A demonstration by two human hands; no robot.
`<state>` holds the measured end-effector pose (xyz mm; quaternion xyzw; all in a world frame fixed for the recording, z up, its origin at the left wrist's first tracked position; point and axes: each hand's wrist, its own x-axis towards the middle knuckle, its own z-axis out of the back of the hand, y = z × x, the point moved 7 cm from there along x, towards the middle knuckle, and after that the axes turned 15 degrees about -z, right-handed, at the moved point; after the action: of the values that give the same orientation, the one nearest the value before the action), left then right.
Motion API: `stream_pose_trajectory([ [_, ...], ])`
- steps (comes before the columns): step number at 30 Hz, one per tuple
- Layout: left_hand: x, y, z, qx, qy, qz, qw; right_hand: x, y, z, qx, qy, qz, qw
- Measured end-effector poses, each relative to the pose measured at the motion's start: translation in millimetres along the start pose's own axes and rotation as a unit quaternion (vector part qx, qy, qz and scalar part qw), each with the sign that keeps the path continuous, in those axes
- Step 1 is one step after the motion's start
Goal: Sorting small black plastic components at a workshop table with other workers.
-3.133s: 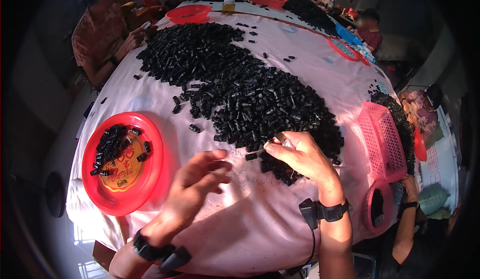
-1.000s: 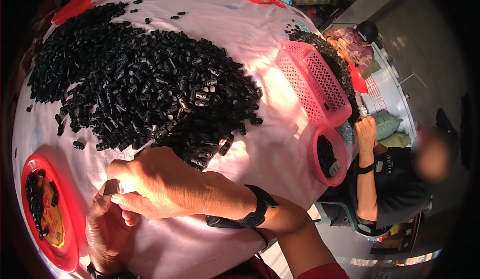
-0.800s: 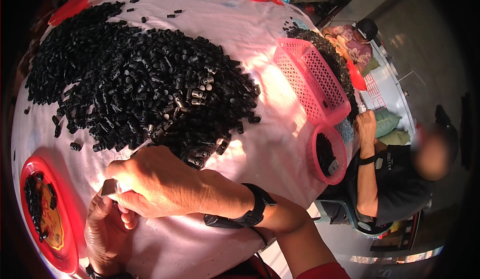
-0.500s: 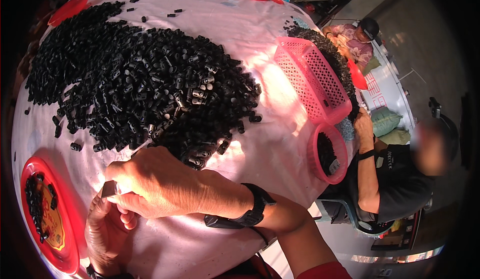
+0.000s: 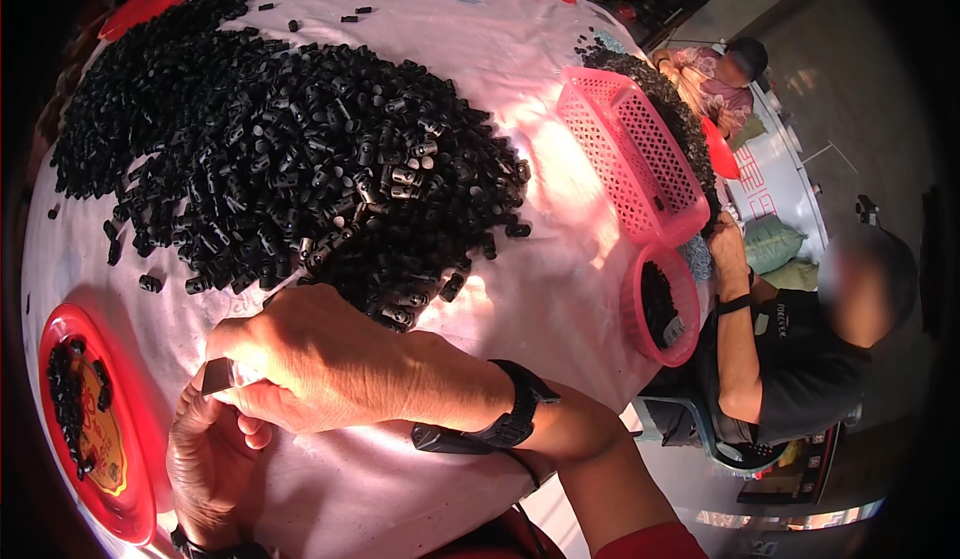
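Observation:
A pinch of my right hand (image 5: 320,369) has hold of a small dark piece (image 5: 218,376) with a flat, shiny face; its exact kind does not show. My left hand (image 5: 205,474) comes up from below, thumb and fingertips closed against the underside of that piece, partly behind my right hand. Just beyond my hands spreads a big heap of small black plastic cord-lock-like parts (image 5: 300,159). Left of my left hand sits a red plate (image 5: 135,499) with several of the same black parts on it.
Right of the heap stand a pink lattice basket (image 5: 600,159) and a round pink basket (image 5: 632,334) with dark parts inside. A co-worker in black (image 5: 810,349) sits at the right edge, another person (image 5: 715,84) farther back. A pinkish cloth (image 5: 420,499) covers the table.
My view has shifted slightly, so the table things sit a little differently in the picture. Both hands keep nearly the same pose around the small dark piece.

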<state>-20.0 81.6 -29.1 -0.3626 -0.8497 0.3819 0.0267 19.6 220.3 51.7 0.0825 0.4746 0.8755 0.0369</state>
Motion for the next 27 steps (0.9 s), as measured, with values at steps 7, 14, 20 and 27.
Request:
stream_pose_trajectory([
  [7,0,0,-1,0.005,0.016,0.011,1.0,0,-1,-1,-0.032,-0.014,0.001,0.999],
  [14,3,2,-6,-0.005,0.02,0.004,1.0,-1,-6,-3,-0.005,-0.013,-0.009,1.0],
  [20,1,-3,7,-0.017,0.012,0.001,1.0,2,-1,-1,-0.018,-0.042,-0.01,0.999],
  [27,-3,2,-15,-0.069,-0.014,0.014,0.997,-5,-2,10,-0.021,-0.022,-0.004,1.0],
])
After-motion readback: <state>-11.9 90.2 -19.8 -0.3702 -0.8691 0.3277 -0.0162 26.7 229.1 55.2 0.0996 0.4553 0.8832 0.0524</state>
